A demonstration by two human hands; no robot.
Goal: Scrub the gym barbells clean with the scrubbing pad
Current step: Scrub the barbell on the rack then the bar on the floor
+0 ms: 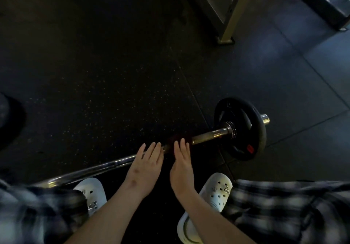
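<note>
A chrome barbell (206,134) lies across the dark rubber floor, running from lower left up to a black weight plate (240,128) at the right. A dark reddish scrubbing pad (179,136) lies draped over the bar left of the plate. My left hand (145,160) reaches over the bar with straight fingers, just left of the pad. My right hand (180,160) stretches out with straight fingers, its tips touching the pad's near edge. Neither hand grips anything.
My two white clogs (216,188) stand just behind the bar, with plaid shorts at both lower corners. A metal rack leg (227,33) stands on the floor at the upper middle. Another dark weight plate (7,118) sits at the left edge.
</note>
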